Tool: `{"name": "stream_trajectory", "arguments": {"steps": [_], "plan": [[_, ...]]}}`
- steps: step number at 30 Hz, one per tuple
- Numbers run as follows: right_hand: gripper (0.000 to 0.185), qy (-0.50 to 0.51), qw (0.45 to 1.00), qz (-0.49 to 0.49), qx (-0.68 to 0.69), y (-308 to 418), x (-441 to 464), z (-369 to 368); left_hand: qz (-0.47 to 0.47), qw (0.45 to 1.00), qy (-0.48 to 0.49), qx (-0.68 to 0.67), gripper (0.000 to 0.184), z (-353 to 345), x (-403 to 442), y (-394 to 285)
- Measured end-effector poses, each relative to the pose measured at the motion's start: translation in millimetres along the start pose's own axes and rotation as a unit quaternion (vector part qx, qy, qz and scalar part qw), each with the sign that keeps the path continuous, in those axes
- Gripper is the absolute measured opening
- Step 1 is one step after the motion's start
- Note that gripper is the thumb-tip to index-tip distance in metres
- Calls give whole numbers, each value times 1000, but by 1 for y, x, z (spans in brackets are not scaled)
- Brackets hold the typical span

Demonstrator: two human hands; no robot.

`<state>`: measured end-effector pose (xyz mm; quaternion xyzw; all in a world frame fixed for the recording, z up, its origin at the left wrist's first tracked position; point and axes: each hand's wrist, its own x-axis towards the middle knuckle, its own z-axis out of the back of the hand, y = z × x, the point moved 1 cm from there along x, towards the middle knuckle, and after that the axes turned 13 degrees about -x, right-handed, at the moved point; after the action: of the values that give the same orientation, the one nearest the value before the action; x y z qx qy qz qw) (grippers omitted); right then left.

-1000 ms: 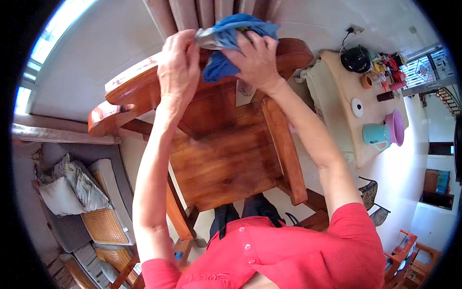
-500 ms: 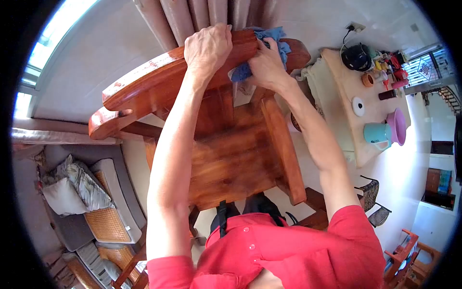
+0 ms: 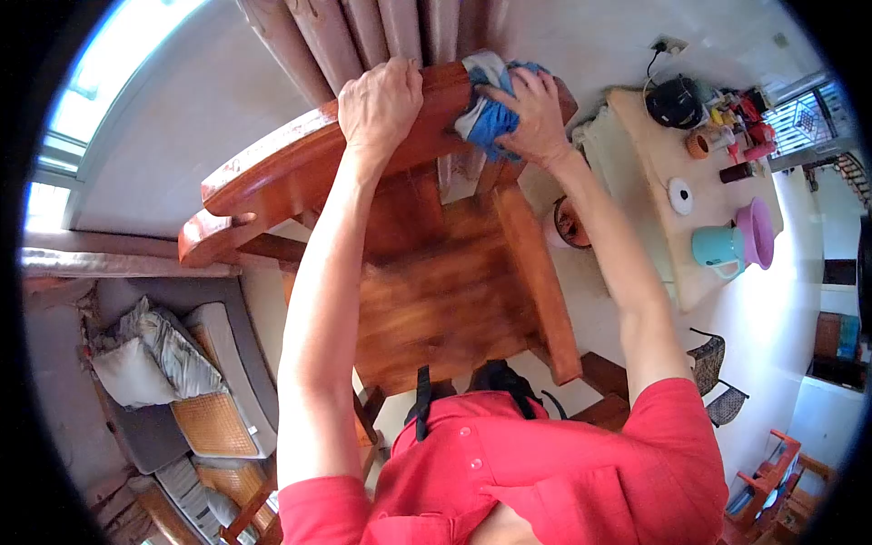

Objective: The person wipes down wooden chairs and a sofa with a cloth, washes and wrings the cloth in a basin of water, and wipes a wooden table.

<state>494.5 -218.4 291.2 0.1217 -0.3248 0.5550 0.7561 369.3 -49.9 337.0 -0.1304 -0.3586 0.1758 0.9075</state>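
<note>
A reddish-brown wooden chair (image 3: 445,282) stands right in front of me, its seat toward my body. My left hand (image 3: 380,107) is closed over the curved top rail (image 3: 272,154) of its backrest, fingertips hidden behind the wood. Near the rail's right end, my right hand (image 3: 534,118) grips a crumpled blue and white cloth (image 3: 490,118). The cloth is bunched over the rail, under and beside my fingers. Glossy light reflects off the rail's left part.
Pinkish curtains (image 3: 400,36) hang behind the chair. At right, a table (image 3: 658,218) bears a teal pitcher (image 3: 718,250), a purple basin (image 3: 756,232) and several small items. A cushioned bench (image 3: 218,381) with pillows (image 3: 136,371) is at left. A round bin (image 3: 568,222) stands by the table.
My right hand has turned and its fingers now lie spread over the cloth, which shows more white and hangs lower over the rail's front. My left hand keeps its hold, slightly lower in view.
</note>
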Motion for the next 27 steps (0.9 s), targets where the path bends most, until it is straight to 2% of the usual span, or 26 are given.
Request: {"name": "stream_trajectory", "arguments": {"steps": [3, 4, 5, 6, 8, 9, 11, 12, 13, 14, 15, 16, 17, 19, 20, 21, 22, 23, 24, 26, 27], "plan": [[58, -23, 998, -52, 11, -18, 0, -11, -11, 1000, -7, -1, 27, 0, -1, 0], [58, 43, 983, -163, 71, -21, 8, -3, -15, 1000, -22, -2, 28, 1, -1, -2], [56, 125, 956, -228, 132, -27, 17, 5, -18, 999, -34, -4, 28, 2, -1, -3], [54, 206, 915, -291, 191, -35, 26, 12, 45, 998, 49, -3, 34, 2, 1, 0], [55, 289, 826, -432, 217, -52, 38, 17, 42, 997, 49, 52, 36, -3, -1, 2], [55, 293, 823, -436, 217, -55, 32, 10, 34, 995, 36, 82, 37, -1, 3, 0], [58, 110, 854, -448, 241, -58, 19, -2, 72, 993, 69, 71, 39, 1, 7, -4], [54, 70, 863, -454, 208, -49, 15, 6, 106, 986, 110, 60, 27, 14, 10, -23], [54, 72, 863, -455, 209, -41, 11, 6, 141, 977, 151, 49, 20, 20, 10, -33], [52, 3, 867, -446, 223, -35, 5, 7, -12, 999, 29, 32, 37, 12, -1, -25], [51, -68, 867, -435, 234, -32, -4, 6, -15, 999, 30, 30, 37, 10, 0, -25], [49, -108, 895, -396, 171, -38, -19, -15, -70, 996, 46, 41, 36, 9, 2, -27], [49, -109, 895, -397, 170, -32, -36, -26, -122, 989, 62, 53, 36, 7, 2, -30], [52, -162, 908, -375, 94, -20, -58, -33, -136, 989, 50, 39, 37, -2, 3, -35], [53, -79, 949, -305, -6, -15, -74, -27, -152, 987, 42, 25, 39, -8, 2, -39], [53, -78, 948, -308, -8, -14, -86, -23, -154, 987, 44, 23, 39, -11, 3, -46], [55, -6, 951, -308, 20, -13, -97, -20, -128, 987, 85, 49, 42, -16, 6, -53], [57, 69, 949, -304, 50, -13, -109, -20, -101, 984, 126, 75, 44, -21, 8, -60], [60, 124, 947, -290, 56, -11, -130, -33, -44, 970, 214, 107, 43, -19, 17, -68], [61, 197, 920, -333, 59, 12, -163, -30, -32, 976, 199, 78, 39, -23, 17, -64], [62, 274, 900, -333, 57, 25, -183, -37, -19, 982, 182, 49, 35, -25, 17, -61]]}}
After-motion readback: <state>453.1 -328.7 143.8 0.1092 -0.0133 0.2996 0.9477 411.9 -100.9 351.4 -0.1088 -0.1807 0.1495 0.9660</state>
